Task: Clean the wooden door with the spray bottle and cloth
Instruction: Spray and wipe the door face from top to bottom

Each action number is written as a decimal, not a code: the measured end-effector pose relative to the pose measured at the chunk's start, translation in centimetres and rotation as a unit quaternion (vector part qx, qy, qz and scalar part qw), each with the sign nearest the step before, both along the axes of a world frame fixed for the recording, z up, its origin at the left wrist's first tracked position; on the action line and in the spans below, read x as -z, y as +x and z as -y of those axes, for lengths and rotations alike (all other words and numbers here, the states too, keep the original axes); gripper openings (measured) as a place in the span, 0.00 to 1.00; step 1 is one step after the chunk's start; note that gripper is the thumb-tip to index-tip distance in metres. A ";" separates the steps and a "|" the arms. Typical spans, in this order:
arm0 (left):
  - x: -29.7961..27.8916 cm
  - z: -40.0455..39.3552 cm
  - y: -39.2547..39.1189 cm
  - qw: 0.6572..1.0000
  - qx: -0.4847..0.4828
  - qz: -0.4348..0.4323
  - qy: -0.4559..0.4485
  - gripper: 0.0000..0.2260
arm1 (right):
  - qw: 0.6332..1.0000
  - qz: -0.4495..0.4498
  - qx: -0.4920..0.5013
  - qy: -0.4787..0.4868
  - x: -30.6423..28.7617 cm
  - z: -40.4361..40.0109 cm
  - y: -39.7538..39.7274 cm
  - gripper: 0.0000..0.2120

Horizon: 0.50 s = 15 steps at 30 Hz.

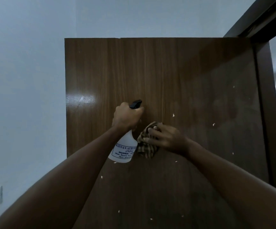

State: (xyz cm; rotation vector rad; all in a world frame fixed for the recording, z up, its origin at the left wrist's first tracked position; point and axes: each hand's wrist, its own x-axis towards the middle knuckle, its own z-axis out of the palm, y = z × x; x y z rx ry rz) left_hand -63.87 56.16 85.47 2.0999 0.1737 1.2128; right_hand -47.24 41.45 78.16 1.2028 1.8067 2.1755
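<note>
Bottle (125,149): gripped at neck by left hand (125,118), long axis upright, nozzle toward door (167,71)
Cloth (146,144): clutched in right hand (166,138), touching door, just right of bottle
Nearer hand for wiping: right

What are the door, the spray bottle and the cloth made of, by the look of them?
Door: wood or wood-look laminate, glossy, with straight grain and a bright glare patch. Spray bottle: translucent white plastic with blue print and a black, probably plastic, trigger head. Cloth: soft woven fabric, brown-checked and crumpled.
</note>
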 end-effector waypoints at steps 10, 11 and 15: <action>-1.8 2.5 2.7 0.999 -0.028 0.032 -0.008 0.22 | 0.977 -0.157 -0.041 0.135 0.1 1.7 2.8 0.16; -1.7 2.6 2.9 0.999 -0.023 0.028 -0.009 0.19 | 0.993 -0.095 -0.025 0.069 0.8 2.5 3.4 0.14; -1.9 3.1 3.6 1.000 -0.013 0.024 -0.011 0.14 | 0.997 0.061 0.014 -0.044 -4.2 5.2 5.3 0.16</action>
